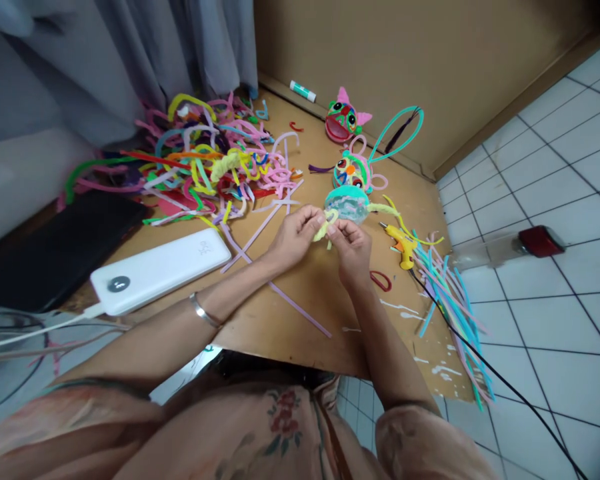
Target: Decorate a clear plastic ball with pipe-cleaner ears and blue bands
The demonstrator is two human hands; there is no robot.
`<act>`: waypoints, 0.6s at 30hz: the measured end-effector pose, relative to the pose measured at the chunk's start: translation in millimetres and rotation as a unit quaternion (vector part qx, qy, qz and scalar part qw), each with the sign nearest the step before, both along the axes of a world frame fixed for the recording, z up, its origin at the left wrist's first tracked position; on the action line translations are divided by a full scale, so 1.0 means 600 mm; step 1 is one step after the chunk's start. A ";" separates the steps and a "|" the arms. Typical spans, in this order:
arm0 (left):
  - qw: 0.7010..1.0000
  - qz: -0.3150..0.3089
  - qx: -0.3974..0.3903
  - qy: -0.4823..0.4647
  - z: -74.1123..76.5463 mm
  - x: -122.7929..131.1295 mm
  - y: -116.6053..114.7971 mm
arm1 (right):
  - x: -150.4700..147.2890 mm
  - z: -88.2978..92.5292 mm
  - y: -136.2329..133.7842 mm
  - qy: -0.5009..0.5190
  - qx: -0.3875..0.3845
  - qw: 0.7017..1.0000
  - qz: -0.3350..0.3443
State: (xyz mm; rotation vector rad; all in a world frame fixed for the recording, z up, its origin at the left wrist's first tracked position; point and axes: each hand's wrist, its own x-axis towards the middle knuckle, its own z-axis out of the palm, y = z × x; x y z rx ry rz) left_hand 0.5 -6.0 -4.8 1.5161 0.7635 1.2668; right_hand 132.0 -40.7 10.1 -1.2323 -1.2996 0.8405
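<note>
Between my two hands is a pale yellow pipe cleaner, bent into a loop at its upper end. My left hand pinches it from the left, thumb and forefinger pressed together. My right hand grips it from the right with curled fingers. Just beyond the fingertips lies a round turquoise piece with a pale, glossy middle. Behind that sits a fuzzy animal-face figure with pink loops and a tall turquoise loop. A yellow glue gun rests to the right of my right hand.
A tangled heap of colored pipe cleaners covers the back left. A white power bank with a cable lies at left, beside a black flat object. A second face figure, a glue stick and straight pipe cleaners surround the workspace.
</note>
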 end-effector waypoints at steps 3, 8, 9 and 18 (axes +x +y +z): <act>0.998 -0.021 -0.037 -0.036 -0.005 -0.003 0.007 | -0.001 -0.007 0.002 0.010 0.002 1.000 -0.016; 0.996 -0.015 -0.072 -0.043 -0.008 -0.002 0.012 | 0.000 -0.014 0.002 0.025 0.005 0.999 -0.045; 0.995 -0.010 -0.080 -0.051 -0.009 -0.002 0.013 | 0.001 -0.015 0.002 0.035 0.010 0.999 -0.041; 0.981 -0.038 -0.146 -0.118 -0.007 -0.002 0.022 | 0.005 -0.023 0.003 0.068 0.045 0.996 -0.040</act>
